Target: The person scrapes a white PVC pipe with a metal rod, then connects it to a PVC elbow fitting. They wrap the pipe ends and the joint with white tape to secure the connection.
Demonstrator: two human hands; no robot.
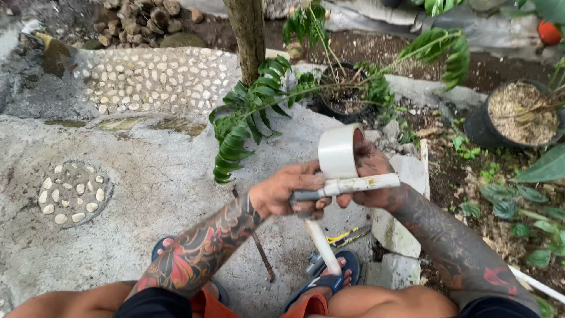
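My left hand (pixel 288 193) grips the grey joint end of a white plastic pipe (pixel 359 184) that runs level to the right. A second white pipe leg (pixel 322 244) hangs down from that joint toward my feet. My right hand (pixel 372 176) holds a white roll of tape (pixel 338 151) upright against the top of the pipe, fingers through and behind the roll. Both forearms are tattooed.
Rough concrete ground with pebble inlays (pixel 73 193) lies to the left. A potted plant (pixel 344 97) with long leafy stems stands ahead beside a wooden post (pixel 248 32). Another soil-filled pot (pixel 518 115) sits right. White stone blocks (pixel 395 235) and a yellow-black tool (pixel 348 236) lie near my sandalled feet.
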